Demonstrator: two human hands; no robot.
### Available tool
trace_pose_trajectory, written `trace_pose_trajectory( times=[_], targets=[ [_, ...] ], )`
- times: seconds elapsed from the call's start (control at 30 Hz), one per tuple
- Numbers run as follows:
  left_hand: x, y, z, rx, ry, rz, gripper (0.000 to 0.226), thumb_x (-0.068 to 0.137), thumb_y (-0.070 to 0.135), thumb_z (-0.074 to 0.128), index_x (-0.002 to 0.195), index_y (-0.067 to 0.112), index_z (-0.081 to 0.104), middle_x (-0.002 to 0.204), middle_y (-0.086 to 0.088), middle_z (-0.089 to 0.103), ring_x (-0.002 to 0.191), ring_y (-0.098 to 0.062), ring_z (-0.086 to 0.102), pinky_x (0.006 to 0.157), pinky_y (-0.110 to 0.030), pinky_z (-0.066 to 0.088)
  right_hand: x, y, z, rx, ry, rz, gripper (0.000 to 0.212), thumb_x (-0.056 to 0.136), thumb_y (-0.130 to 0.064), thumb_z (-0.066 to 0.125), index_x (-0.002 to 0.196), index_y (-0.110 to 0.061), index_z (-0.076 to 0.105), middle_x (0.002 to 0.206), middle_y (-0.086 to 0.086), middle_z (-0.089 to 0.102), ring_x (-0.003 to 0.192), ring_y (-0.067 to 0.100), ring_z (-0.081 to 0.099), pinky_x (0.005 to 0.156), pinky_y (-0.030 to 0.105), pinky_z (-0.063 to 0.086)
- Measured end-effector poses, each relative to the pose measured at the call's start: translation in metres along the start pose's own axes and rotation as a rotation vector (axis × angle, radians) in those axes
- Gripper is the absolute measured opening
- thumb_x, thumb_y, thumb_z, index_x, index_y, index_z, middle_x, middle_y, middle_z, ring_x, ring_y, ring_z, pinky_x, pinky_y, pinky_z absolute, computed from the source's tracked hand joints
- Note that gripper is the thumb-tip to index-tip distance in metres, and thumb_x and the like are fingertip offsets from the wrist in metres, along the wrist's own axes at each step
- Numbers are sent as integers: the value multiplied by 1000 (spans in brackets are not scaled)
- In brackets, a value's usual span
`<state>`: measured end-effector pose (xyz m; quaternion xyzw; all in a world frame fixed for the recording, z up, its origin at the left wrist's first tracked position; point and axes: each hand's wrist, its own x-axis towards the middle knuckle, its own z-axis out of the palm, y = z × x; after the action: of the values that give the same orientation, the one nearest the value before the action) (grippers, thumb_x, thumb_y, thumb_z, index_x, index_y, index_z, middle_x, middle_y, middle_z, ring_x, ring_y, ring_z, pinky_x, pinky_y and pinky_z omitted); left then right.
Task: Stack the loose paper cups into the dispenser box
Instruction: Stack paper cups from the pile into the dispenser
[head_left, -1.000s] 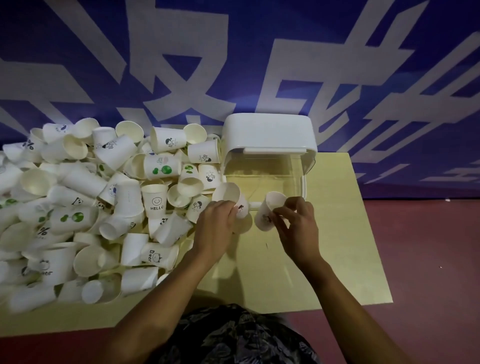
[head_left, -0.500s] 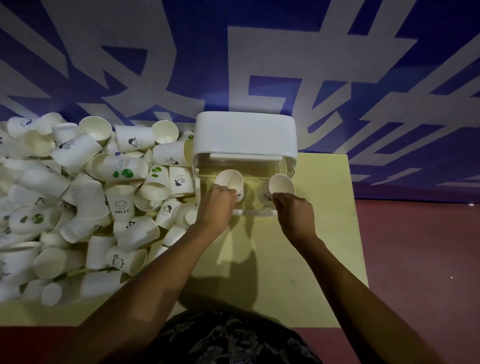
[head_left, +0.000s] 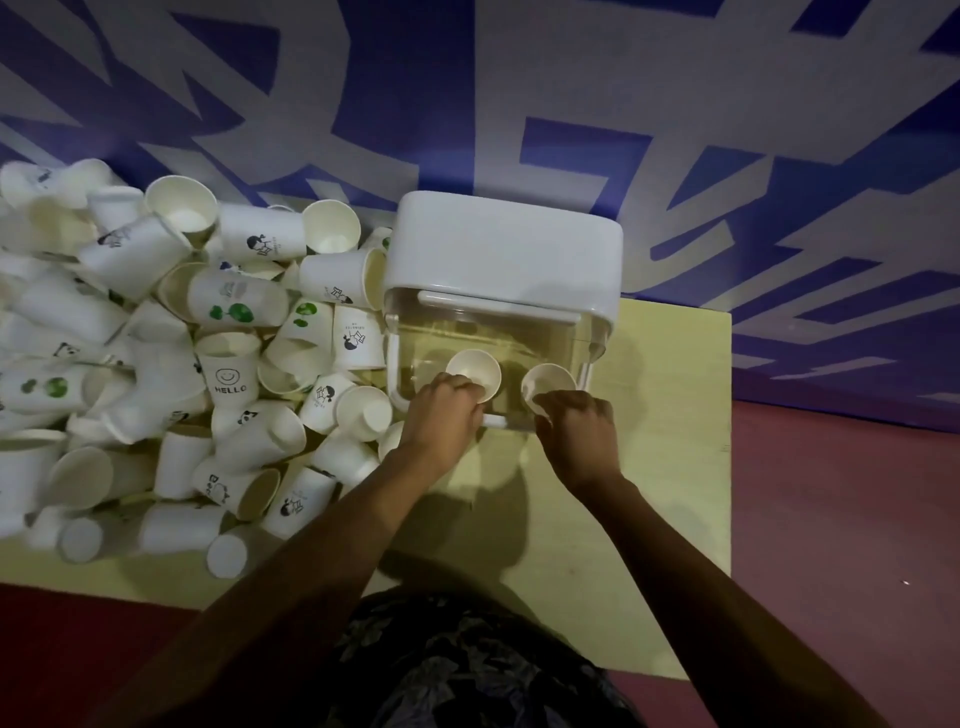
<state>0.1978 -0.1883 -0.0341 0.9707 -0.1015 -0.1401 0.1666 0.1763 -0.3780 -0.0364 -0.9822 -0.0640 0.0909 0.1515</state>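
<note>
1. Head view, my hands: my left hand (head_left: 441, 410) grips a cup (head_left: 474, 370) by its side wall, mouth turned up toward me. My right hand (head_left: 576, 431) pinches a second cup (head_left: 549, 383) near its lower rim, mouth up as well. The two hands are apart, each clamped on its own cup, side by side at the front of the box (head_left: 506, 312).

2. Head view, the box: it sits on the table (head_left: 670, 395) against the blue wall. Its white lid (head_left: 506, 244) is raised at the back, and the clear lower part stands open toward me. Both cups are at the front opening, seemingly just inside it, left cup on the left side and right cup on the right. Apart from them I see no cups in the clear part.

3. Head view, the pile (head_left: 171, 364): the loose cups lie heaped on the left of the table, touching the box's left side, tipped every way, some printed with "HELLO" or green dots.

4. Step in hand, as I judge it: I am setting the first pair of cups into the box, so the task is barely begun.

5. Next move, as I judge it: seat each cup squarely on the box floor and let go without tipping it. Then I reach left for more, turning each the same way so it nests cleanly. A cup seated crooked would spoil the stack.
</note>
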Motion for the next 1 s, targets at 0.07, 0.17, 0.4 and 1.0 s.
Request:
trace_pose_trajectory(
  times=[0.07,0.17,0.4,1.0],
  targets=[
    [-14,-5,-10,-81,85,2,23,89,18,57,109,14,69,107,-4,67,100,-25,58,79,-35,49,-5,-10,-2,39,51,-28,24,80,-14,71,103,-16,70,103,4,71,97,33,62,76,39,46],
    [-42,-19,-24,-146,200,-61,19,85,13,62,103,15,70,101,-3,69,92,-23,61,73,-34,52,-12,-38,-3,171,61,-97,21,79,-8,70,99,-13,69,96,4,69,91,31,61,69,37,51],
    [-97,-80,-27,-124,195,-307,23,80,11,66,103,12,69,97,-9,68,89,-30,61,69,-39,53,-38,-115,17,260,-164,-229,27,86,-13,59,112,-13,68,114,7,66,103,29,61,76,37,53],
    [-78,-120,-34,-66,-65,0,20,86,7,56,99,12,70,97,-9,63,96,-26,54,74,-34,47,-65,-146,48,151,-32,67,19,89,-10,57,102,-16,69,97,2,65,96,28,56,57,36,50]
  ],
)
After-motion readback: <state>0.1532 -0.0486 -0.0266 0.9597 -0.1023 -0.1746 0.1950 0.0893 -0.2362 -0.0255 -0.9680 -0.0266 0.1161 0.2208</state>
